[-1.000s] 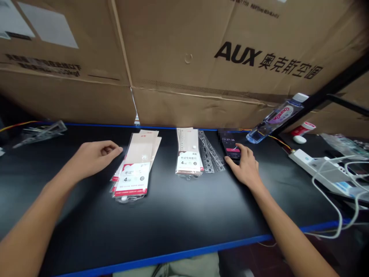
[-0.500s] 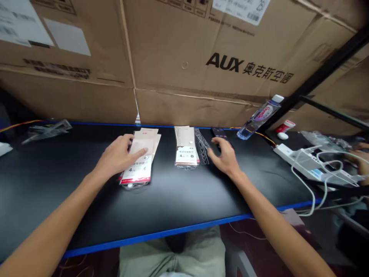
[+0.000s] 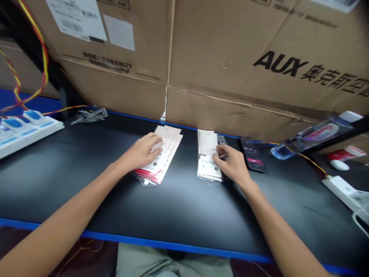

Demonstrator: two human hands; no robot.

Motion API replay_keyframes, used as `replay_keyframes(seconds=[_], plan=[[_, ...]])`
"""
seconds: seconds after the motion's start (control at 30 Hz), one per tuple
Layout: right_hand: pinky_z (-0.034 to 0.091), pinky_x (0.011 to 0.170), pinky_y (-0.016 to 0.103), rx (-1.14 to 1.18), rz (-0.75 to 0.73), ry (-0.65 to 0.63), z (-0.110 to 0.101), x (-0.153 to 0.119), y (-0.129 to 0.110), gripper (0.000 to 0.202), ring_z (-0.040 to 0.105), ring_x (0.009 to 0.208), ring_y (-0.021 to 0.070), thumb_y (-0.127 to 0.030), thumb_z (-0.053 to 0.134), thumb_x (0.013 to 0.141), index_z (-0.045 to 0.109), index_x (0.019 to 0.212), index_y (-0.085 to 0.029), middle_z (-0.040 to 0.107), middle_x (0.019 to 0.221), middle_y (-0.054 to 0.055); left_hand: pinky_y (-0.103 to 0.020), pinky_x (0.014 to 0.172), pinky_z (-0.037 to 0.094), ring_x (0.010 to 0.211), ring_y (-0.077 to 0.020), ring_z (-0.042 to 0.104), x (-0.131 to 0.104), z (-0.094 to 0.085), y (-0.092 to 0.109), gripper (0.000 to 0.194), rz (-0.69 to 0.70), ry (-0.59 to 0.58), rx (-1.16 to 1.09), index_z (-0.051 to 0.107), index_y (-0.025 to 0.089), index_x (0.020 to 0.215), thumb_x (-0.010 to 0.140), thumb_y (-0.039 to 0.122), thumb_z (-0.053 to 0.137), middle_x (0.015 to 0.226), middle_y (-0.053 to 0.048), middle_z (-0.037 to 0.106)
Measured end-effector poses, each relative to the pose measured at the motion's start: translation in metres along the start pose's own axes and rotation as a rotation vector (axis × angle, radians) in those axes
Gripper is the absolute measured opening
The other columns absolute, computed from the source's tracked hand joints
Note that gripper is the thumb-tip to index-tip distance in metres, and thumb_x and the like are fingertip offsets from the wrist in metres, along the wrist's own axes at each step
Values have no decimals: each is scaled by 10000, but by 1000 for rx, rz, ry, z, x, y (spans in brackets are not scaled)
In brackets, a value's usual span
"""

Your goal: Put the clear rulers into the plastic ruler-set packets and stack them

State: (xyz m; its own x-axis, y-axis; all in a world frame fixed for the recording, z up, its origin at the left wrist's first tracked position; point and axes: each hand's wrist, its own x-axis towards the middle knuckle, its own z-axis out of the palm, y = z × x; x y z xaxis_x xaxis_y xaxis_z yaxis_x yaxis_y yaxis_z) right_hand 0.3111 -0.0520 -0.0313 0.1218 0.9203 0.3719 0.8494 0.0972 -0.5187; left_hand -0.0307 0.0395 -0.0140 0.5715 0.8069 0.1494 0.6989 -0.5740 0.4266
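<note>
A fanned stack of ruler set packets (image 3: 170,148), clear sleeves with pale cards and red lower edges, lies left of centre. My left hand (image 3: 144,152) rests on its left side, thumb and fingers apart over the top packet. To the right is a second, neater pile of ruler set packets (image 3: 206,144). My right hand (image 3: 232,163) is at that pile's right edge, with thumb and forefinger pinched at the packet's side. Behind this hand a clear stencil ruler (image 3: 221,141) is mostly hidden.
A phone (image 3: 253,156) lies right of my right hand. Beyond it are a tilted water bottle (image 3: 313,136), a white rounded object (image 3: 339,165) and a white power strip (image 3: 343,190). Clear plastic wrapping (image 3: 92,114) and another power strip (image 3: 31,132) lie left. A cardboard box (image 3: 198,102) walls the back.
The view has turned left. My right hand has moved from beside the stencil ruler to the right pile's edge. My left hand stays on its stack, its thumb drawn back.
</note>
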Motion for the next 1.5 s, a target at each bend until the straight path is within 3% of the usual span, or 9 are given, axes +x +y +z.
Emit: replay_keyframes(seconds=[0.2, 0.27, 0.37, 0.47, 0.63, 0.8, 0.97, 1.3, 1.5], plan=[[639, 772, 386, 153, -34, 145, -1, -18, -29, 192, 731, 762, 210, -223, 657, 832, 690, 1020, -197, 755, 950, 64, -381, 1049, 448, 1146, -264, 636, -5, -6, 37, 269, 82, 191, -280, 678, 183, 1078, 971, 390, 543, 1213, -95, 681], [642, 792, 393, 182, -85, 198, 0, -27, -48, 171, 725, 774, 207, -197, 647, 847, 684, 1011, -228, 743, 946, 49, -360, 970, 510, 1058, -255, 680, -9, -2, 61, 295, -31, 96, -552, 690, 183, 1047, 951, 448, 601, 1106, -82, 735], [646, 784, 385, 241, -286, 201, 6, -39, -72, 297, 724, 911, 230, -105, 643, 848, 680, 1107, -246, 694, 1118, 96, -373, 949, 551, 1075, -267, 703, -16, 12, 93, 395, -72, -205, -991, 657, 192, 1223, 931, 457, 633, 1192, -86, 744], [643, 750, 384, 201, -361, 57, 14, -46, -79, 293, 727, 883, 217, -84, 618, 873, 692, 1110, -240, 615, 1288, 142, -374, 970, 545, 1158, -280, 677, -20, 28, 108, 350, -107, -201, -1047, 675, 237, 1241, 897, 300, 679, 1260, -56, 726], [612, 593, 340, 215, -336, -49, 17, -47, -73, 189, 673, 630, 146, -58, 616, 796, 659, 911, -200, 669, 1176, 132, -345, 794, 554, 985, -262, 705, -23, 33, 105, 261, -172, -286, -999, 714, 235, 1150, 905, 233, 621, 1104, -41, 762], [520, 437, 249, 475, -316, 18, 10, -48, -73, 208, 564, 460, 60, -24, 614, 689, 573, 776, -208, 692, 1064, 78, -289, 676, 535, 839, -218, 702, -26, 28, 101, 275, -392, -451, -1280, 686, 184, 1072, 839, 315, 750, 953, -40, 761], [507, 462, 266, 545, -222, 108, 5, -42, -66, 232, 679, 652, 167, -8, 570, 698, 514, 618, -219, 713, 895, 62, -313, 685, 565, 829, -234, 727, -25, 27, 94, 414, -506, -422, -1377, 659, 184, 1114, 777, 350, 834, 984, -67, 781], [633, 661, 281, 945, 30, -18, -6, -33, -67, 103, 682, 899, 179, -194, 744, 843, 743, 937, -235, 684, 1044, 56, -341, 736, 606, 958, -301, 757, -16, 15, 101, 460, -462, -369, -1362, 681, 184, 1210, 814, 372, 819, 1117, -115, 786], [653, 656, 319, 1247, 106, -121, -14, -30, -65, 150, 676, 787, 151, -280, 823, 821, 751, 948, -246, 665, 1086, 39, -375, 841, 621, 1094, -332, 728, -14, 10, 111, 447, -410, -415, -1518, 666, 186, 1258, 865, 371, 773, 1244, -139, 746]])
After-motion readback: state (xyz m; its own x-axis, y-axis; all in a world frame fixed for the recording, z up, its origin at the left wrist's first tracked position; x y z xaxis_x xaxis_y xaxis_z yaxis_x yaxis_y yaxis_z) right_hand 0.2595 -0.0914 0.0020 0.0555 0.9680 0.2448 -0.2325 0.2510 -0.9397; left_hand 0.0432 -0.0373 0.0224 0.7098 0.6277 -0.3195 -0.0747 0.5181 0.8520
